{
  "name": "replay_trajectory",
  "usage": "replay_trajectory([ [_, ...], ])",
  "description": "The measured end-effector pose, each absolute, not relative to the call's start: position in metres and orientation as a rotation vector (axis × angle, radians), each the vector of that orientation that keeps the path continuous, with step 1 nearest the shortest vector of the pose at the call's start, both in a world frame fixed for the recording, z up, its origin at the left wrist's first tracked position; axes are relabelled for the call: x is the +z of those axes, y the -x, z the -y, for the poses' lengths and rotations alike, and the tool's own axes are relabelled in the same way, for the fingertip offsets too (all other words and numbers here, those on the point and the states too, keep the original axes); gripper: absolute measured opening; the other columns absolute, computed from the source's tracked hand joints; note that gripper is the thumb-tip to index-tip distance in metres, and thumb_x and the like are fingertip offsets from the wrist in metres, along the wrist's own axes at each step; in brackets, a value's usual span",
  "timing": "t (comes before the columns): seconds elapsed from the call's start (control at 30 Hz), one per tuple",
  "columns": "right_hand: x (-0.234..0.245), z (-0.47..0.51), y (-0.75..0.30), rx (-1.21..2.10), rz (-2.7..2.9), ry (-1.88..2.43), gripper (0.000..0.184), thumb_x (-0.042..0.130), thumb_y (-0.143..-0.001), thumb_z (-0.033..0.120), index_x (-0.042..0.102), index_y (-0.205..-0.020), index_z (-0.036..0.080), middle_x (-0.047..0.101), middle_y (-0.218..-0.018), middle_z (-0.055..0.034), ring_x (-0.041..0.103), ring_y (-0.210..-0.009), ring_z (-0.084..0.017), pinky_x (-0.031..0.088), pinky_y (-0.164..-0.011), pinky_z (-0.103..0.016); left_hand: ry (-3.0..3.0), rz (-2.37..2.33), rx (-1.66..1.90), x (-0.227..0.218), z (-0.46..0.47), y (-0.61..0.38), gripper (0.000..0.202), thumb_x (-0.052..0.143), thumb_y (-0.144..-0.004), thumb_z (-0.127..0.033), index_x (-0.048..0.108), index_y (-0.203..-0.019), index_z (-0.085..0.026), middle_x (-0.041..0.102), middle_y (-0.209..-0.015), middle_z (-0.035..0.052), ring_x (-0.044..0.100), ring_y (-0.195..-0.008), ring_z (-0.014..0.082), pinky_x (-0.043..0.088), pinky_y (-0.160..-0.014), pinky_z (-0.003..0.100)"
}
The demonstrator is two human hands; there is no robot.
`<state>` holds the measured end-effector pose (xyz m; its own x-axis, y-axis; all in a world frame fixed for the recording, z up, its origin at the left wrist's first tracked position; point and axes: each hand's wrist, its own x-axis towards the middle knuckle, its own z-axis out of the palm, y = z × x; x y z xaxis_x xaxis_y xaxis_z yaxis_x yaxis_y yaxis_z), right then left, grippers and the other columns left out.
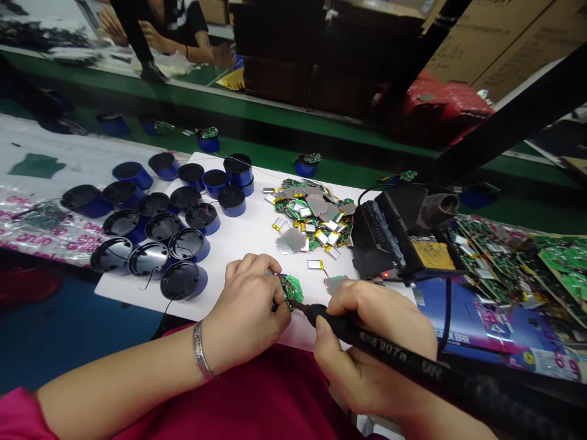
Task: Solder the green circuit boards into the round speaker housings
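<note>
A small green circuit board [292, 289] sits at the fingertips of my left hand [251, 302], which is closed on it; the fingers hide part of the board. My right hand [376, 342] grips a black soldering iron [367, 339] like a pen, its tip at the board's lower edge. Whether the tip touches the board I cannot tell for sure. Just beyond my right hand lie a small silver battery cell [315, 264] and a grey plate [336, 283]. Farther back is a pile of circuit boards and cells [316, 211].
Several blue cups with black insides [183, 280] stand at the left on a white sheet [257, 238]. A soldering iron stand [380, 226] with a yellow sponge [431, 254] is at the right, beside stacked green boards [562, 260]. A green conveyor runs behind; another person's hands [153, 36] are beyond.
</note>
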<state>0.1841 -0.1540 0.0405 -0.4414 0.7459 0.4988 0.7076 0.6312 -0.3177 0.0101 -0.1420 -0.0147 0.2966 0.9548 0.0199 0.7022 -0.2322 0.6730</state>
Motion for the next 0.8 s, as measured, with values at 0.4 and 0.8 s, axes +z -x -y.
replay_trajectory([
  [0.4,0.045,0.152,-0.187,0.189,2.334,1.123,0.016,0.059,-0.074,0.013,0.046,-0.073,0.023,0.05,-0.062,0.0037,0.047,-0.055,-0.011,0.037,-0.054,-0.028,-2.005,-1.466,0.633,-0.017,0.14,-0.011,0.017,0.058,-0.074,-0.013,0.064,-0.06,-0.02,0.063,-0.104,0.0051,0.053,-0.104,0.0252,0.037,-0.088,0.046],
  [0.8,0.031,0.162,-0.202,0.058,1.922,1.132,0.029,0.071,-0.078,0.009,0.069,-0.104,0.021,0.074,-0.091,-0.0011,0.069,-0.078,-0.016,0.056,-0.074,-0.031,-2.005,-1.463,0.622,-0.018,0.142,-0.009,0.015,0.06,-0.072,-0.011,0.067,-0.063,-0.021,0.063,-0.105,0.0062,0.054,-0.108,0.0258,0.038,-0.09,0.046],
])
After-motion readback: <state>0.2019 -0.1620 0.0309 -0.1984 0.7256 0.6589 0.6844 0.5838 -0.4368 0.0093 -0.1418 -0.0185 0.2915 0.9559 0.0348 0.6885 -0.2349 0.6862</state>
